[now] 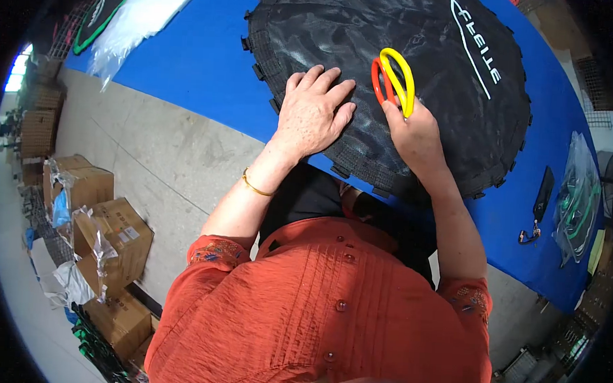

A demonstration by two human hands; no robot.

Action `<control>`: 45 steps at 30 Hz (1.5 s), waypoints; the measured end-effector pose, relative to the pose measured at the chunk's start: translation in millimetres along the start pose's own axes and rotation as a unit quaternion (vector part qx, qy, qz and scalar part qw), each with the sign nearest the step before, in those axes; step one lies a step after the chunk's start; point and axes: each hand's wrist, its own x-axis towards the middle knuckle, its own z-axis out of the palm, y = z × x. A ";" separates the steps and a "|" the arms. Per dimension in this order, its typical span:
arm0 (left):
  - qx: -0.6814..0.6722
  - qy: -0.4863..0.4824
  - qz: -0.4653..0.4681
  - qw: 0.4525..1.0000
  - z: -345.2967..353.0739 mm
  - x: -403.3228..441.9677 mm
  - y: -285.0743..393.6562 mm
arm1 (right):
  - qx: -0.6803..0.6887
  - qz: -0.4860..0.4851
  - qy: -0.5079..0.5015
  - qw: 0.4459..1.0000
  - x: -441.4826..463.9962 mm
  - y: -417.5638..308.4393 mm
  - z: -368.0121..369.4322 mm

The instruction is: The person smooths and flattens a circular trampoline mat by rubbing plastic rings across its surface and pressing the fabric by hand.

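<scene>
A round black mesh mat (313,34) with a webbing border, small tabs along its edge and white lettering lies on the blue table (182,63). My left hand (313,113) rests palm down near its front left edge, fingers spread, holding nothing. Over the middle of the mat, my right hand (418,131) is closed around a pair of scissors (408,76). Their red and yellow loop handles stick out beyond my fingers, pointing away from me. The blades are hidden by the hand.
On the table's right side lie a black strap-like piece (543,191) with a metal end and a clear plastic bag (578,196) with dark and green contents. Clear plastic (139,20) covers the far left corner. Cardboard boxes (116,234) stand on the floor at left.
</scene>
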 end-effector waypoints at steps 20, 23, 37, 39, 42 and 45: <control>0.006 0.008 0.008 1.000 1.3 0.3 -0.1 | -0.025 0.007 0.006 1.000 -3.0 2.9 1.4; 0.008 0.005 0.010 1.000 1.1 0.9 0.3 | -0.008 0.005 0.014 1.000 -1.5 4.1 3.0; 0.023 -0.002 0.023 0.999 -0.1 1.6 2.0 | -0.039 -0.008 0.013 0.999 -16.7 -6.1 1.4; 0.022 0.000 0.022 1.000 -0.8 1.4 2.7 | -0.039 -0.012 0.028 0.999 -19.8 6.5 -7.1; 0.020 -0.005 0.018 1.000 -2.6 1.1 2.7 | -0.027 -0.005 0.030 0.999 -18.2 13.5 -13.7; 0.026 -0.004 0.022 0.999 -0.7 1.3 3.5 | -0.020 0.010 0.028 0.999 -15.7 10.0 -14.7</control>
